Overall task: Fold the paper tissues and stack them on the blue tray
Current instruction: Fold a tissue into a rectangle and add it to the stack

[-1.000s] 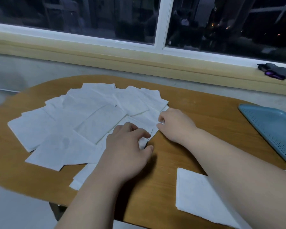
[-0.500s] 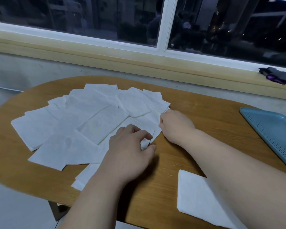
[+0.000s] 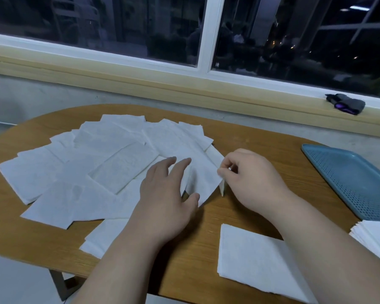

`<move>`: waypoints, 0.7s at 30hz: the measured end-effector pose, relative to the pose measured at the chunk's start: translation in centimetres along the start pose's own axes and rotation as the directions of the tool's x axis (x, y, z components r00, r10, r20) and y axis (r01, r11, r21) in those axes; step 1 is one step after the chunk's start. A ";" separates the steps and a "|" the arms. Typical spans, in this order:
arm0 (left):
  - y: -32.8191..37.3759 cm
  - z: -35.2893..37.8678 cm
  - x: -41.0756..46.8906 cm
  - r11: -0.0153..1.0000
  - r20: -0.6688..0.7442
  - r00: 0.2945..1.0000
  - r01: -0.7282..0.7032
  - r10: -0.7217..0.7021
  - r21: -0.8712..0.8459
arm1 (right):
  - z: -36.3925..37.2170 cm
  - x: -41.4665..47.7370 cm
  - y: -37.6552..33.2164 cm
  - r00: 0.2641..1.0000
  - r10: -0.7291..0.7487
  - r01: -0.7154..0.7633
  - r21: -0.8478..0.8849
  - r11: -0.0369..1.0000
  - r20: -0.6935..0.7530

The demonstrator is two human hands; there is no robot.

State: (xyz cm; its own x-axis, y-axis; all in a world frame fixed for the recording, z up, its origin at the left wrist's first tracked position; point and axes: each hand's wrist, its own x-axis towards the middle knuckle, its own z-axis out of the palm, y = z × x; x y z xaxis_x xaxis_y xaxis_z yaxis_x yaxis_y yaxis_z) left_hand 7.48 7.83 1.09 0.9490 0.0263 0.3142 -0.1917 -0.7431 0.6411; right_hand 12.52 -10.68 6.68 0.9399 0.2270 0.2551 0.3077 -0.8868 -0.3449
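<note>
On the table (image 3: 246,137), left side: loose tissues (image 3: 79,172) fanned out, overlapping, unfolded | centre: left hand (image 3: 165,194) flat, fingers spread, pinning the top tissue (image 3: 203,181) so it cannot slide | beside it: right hand (image 3: 250,178) pinches that tissue's edge, likely to lift it for folding | far right: blue tray (image 3: 355,178) apart from both hands, awaiting stacks

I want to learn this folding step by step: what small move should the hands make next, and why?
Probably the right hand should carry the edge it pinches over toward the left hand, folding the tissue in half: the left hand presses that tissue flat, and its right edge is lifted.
</note>
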 end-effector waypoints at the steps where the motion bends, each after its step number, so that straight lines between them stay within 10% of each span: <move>1: 0.2 0.2 -0.1 1.000 0.008 1.000 -0.014 0.014 -0.002 | -0.5 -0.9 0.2 1.000 0.002 -0.002 0.001 1.000 0.006; 21: 5.6 2.8 -3.6 0.940 0.270 0.901 -0.327 0.340 -0.094 | -7.7 -12.3 5.8 0.976 0.193 -0.097 0.594 0.798 -0.099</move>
State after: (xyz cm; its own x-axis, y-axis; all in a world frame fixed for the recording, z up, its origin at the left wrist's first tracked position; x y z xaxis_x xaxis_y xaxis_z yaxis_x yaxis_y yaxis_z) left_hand 3.65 1.72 1.59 0.8572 -0.4099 0.3116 -0.5140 -0.6448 0.5657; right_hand 1.58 -21.69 8.54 0.9623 0.0108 0.2719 0.2421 -0.4906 -0.8371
